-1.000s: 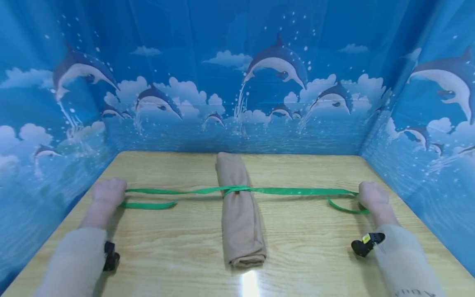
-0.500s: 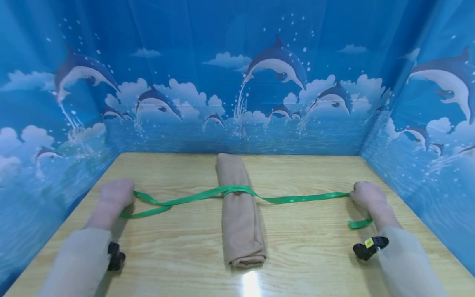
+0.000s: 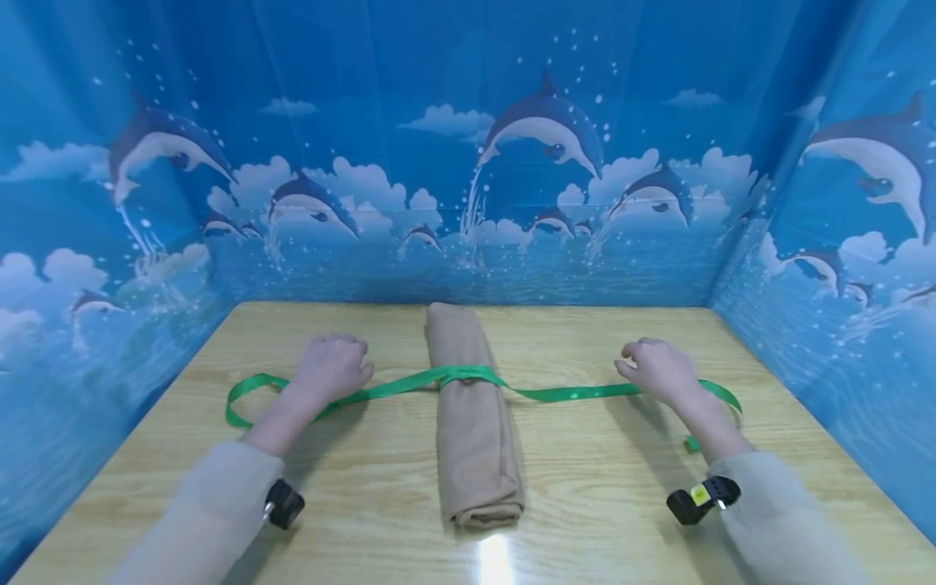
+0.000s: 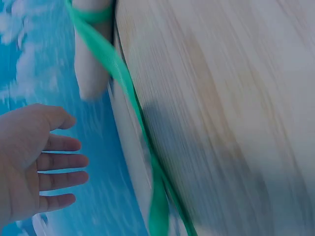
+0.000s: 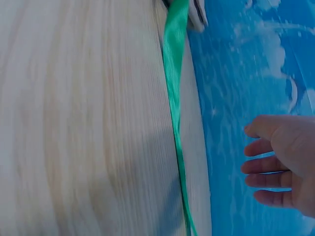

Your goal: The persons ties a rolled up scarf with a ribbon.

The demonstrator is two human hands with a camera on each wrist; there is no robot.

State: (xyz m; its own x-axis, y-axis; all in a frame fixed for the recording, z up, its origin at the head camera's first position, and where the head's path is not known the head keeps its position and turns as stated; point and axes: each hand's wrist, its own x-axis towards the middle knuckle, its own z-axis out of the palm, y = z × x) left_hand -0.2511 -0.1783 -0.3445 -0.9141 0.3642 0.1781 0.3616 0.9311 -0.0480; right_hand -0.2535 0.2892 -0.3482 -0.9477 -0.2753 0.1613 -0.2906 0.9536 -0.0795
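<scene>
Head view: the left hand (image 3: pixel 332 370) and right hand (image 3: pixel 658 372) were loosely spread, holding nothing; the green ribbon (image 3: pixel 468 373), unheld and slack, could have loosened around the rolled brown cloth (image 3: pixel 477 447).

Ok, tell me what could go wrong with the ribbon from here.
The ribbon might slacken round the cloth, since the left hand and right hand look relaxed and grip nothing. Its loose end on the right lies curled near that side's wrist camera, so it could snag there.
</scene>
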